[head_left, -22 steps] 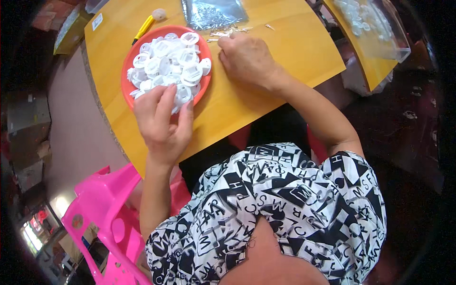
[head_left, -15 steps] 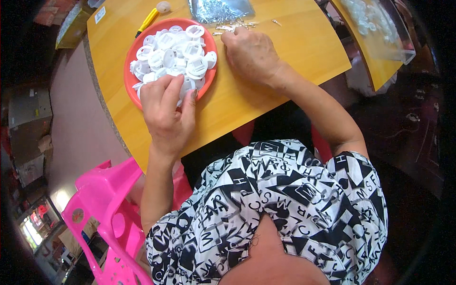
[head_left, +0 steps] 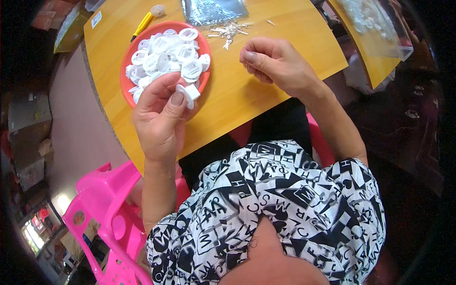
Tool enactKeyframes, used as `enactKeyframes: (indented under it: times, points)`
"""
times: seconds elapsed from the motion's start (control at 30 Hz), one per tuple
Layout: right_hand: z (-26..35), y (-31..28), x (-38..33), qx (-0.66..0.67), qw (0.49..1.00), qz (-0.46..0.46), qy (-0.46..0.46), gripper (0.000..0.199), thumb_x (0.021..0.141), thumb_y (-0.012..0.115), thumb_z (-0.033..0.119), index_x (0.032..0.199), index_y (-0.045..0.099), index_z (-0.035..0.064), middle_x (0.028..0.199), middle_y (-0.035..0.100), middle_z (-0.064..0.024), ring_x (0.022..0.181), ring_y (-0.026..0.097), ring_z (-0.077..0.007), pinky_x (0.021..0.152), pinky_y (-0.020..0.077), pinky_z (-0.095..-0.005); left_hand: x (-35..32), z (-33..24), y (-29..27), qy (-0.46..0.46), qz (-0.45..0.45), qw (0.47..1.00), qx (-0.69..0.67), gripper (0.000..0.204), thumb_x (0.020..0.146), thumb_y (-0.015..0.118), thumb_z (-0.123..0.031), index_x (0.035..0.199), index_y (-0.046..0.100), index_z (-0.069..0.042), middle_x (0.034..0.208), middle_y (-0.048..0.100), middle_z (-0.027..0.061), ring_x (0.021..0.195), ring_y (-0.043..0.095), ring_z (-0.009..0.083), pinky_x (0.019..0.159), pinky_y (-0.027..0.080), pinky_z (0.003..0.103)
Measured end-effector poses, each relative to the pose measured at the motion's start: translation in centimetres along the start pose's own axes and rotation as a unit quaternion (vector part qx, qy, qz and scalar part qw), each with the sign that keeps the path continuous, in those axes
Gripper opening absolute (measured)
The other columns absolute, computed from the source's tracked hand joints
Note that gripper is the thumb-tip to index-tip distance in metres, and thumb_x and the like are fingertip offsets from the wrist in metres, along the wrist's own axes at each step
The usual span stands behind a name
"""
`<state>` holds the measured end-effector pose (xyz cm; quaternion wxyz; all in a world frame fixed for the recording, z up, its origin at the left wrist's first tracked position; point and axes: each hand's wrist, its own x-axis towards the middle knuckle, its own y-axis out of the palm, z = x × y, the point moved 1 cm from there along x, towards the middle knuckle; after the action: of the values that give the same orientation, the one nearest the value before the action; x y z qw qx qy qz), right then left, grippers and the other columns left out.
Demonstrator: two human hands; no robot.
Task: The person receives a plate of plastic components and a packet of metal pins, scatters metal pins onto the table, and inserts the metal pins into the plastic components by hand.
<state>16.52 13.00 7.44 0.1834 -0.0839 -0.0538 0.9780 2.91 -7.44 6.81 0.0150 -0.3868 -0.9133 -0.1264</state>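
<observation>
Between the thumb and fingers of my left hand [head_left: 159,116] is a white round plastic part [head_left: 188,96] with a square block on one face, tilted on edge. That hand is at the near edge of an orange-red bowl [head_left: 125,76], which is heaped with similar white plastic parts [head_left: 164,57]. My right hand [head_left: 282,66] is raised over the table to the right of the bowl, thumb and fingertips pinched on a small metal pin [head_left: 247,68], mostly hidden by the fingers. A loose pile of small silver metal pins [head_left: 229,31] lies beyond the bowl's right side.
A clear plastic bag of metal pieces [head_left: 213,10] lies behind the pile. A yellow utility knife [head_left: 143,24] and a small pale round object [head_left: 157,10] are beyond the bowl. A clear bin [head_left: 375,26] stands at the right; a pink plastic chair [head_left: 102,202] is at the left.
My left hand has drawn back from the bowl with a white plastic part. My right hand has left the metal pile, moving right and nearer, with a pin in its fingertips.
</observation>
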Motion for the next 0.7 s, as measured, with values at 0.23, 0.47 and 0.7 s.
enactKeyframes:
  times: [0.23,0.47,0.7]
  points:
    - [0.6,3.0,-2.2,0.333,0.939,0.088,0.008,0.019,0.097,0.052,0.019,0.098,0.059,0.0007,0.079,0.060,-0.0027,0.062,0.053,-0.0055,0.054,0.0419,-0.0171,-0.5,2.7,3.1,-0.251,0.119,0.856,-0.436,0.031,0.090,0.053,-0.005,0.121,0.055,-0.002,0.105,0.061,0.0160,0.079,0.059,0.0220,0.063,0.045,0.029]
    - [-0.4,2.7,-2.6,0.309,0.951,0.020,0.020,0.017,0.095,0.053,0.015,0.096,0.061,-0.0004,0.075,0.061,-0.0030,0.061,0.054,-0.0061,0.051,0.0434,-0.0192,-0.5,2.3,4.7,-0.321,0.062,0.878,-0.351,0.033,0.097,0.048,-0.013,0.122,0.050,0.007,0.100,0.063,0.0166,0.082,0.063,0.0200,0.067,0.051,0.027]
    - [-1.5,2.4,-2.5,0.253,0.966,-0.006,0.044,0.019,0.097,0.053,0.018,0.095,0.062,0.0010,0.077,0.059,-0.0006,0.063,0.052,-0.0045,0.054,0.0424,-0.0175,-0.8,3.2,5.4,-0.259,0.073,0.938,-0.219,0.034,0.098,0.048,-0.015,0.124,0.050,0.007,0.100,0.064,0.0168,0.077,0.064,0.0196,0.062,0.051,0.027]
